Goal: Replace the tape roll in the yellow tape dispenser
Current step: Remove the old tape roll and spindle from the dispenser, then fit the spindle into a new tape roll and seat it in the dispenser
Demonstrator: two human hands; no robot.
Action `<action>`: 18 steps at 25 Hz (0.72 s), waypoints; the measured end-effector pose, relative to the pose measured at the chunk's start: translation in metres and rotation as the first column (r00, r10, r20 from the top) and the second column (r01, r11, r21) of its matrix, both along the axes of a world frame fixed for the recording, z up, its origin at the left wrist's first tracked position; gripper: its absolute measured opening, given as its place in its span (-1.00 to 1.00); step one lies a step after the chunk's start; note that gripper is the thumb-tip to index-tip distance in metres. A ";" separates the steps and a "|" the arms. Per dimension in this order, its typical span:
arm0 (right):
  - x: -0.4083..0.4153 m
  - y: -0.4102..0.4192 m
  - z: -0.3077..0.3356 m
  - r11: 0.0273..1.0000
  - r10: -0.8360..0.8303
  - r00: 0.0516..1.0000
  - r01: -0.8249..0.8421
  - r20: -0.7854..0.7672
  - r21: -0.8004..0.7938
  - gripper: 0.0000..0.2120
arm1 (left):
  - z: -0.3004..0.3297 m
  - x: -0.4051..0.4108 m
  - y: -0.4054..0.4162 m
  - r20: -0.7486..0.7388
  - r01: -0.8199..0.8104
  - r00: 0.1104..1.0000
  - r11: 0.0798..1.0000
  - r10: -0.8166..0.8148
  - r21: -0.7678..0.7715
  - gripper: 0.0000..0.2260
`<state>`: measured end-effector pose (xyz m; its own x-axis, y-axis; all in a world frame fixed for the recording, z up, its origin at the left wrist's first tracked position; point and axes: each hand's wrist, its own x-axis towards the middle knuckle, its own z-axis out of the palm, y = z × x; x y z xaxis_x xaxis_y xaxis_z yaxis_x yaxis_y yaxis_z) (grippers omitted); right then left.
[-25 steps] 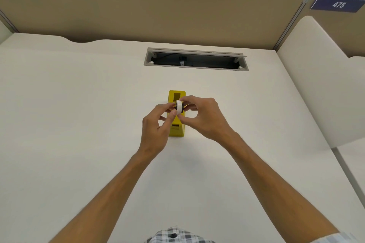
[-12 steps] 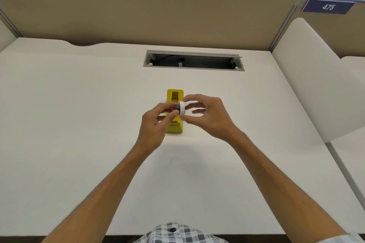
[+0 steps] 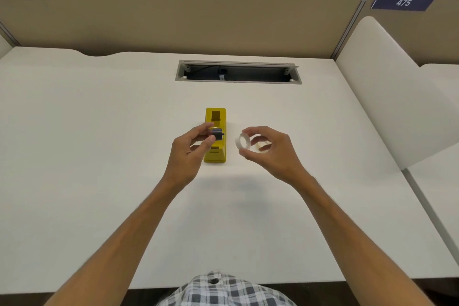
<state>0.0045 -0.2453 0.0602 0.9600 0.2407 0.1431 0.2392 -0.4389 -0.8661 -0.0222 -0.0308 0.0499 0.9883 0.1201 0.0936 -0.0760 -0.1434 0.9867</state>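
Observation:
The yellow tape dispenser (image 3: 215, 156) stands on the white desk (image 3: 99, 156), its long side pointing away from me. My left hand (image 3: 188, 154) pinches a dark grey spool hub (image 3: 217, 133) just above the dispenser's middle. To the right, my right hand (image 3: 270, 154) holds a white tape ring (image 3: 243, 141) between thumb and forefinger, clear of the dispenser. A pale, partly hidden object (image 3: 263, 145) shows behind my right fingers; I cannot tell what it is.
An open cable slot (image 3: 238, 72) lies in the desk behind the dispenser. A tan partition wall (image 3: 173, 15) closes the back, and a white curved divider (image 3: 387, 87) rises at the right.
The white ring and the dark hub were together between both hands; now they are apart. My right hand has moved right with the ring, my left keeps the hub.

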 end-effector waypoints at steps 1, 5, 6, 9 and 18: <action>-0.002 -0.004 -0.007 1.000 -0.008 1.000 0.009 0.003 -0.025 -0.66 | 0.000 -0.001 0.000 -0.002 0.002 1.000 1.000 -0.002 0.001 -0.74; -0.006 -0.020 -0.044 0.979 -0.035 0.999 0.034 -0.003 -0.199 -0.62 | 0.000 -0.003 -0.005 0.002 0.008 1.000 0.999 -0.008 -0.034 -0.79; -0.007 -0.024 -0.053 0.970 -0.044 0.999 0.039 -0.016 -0.239 -0.61 | -0.001 -0.004 -0.006 0.001 0.007 1.000 0.999 -0.007 -0.037 -0.79; -0.011 -0.035 -0.076 0.954 -0.070 0.995 0.048 -0.066 -0.294 -0.64 | -0.003 -0.008 -0.009 -0.008 0.000 1.000 1.000 0.000 -0.031 -0.80; -0.015 -0.049 -0.102 0.957 -0.105 0.991 0.077 -0.087 -0.280 -0.65 | -0.004 -0.013 -0.011 -0.021 0.006 1.000 1.000 -0.007 -0.011 -0.80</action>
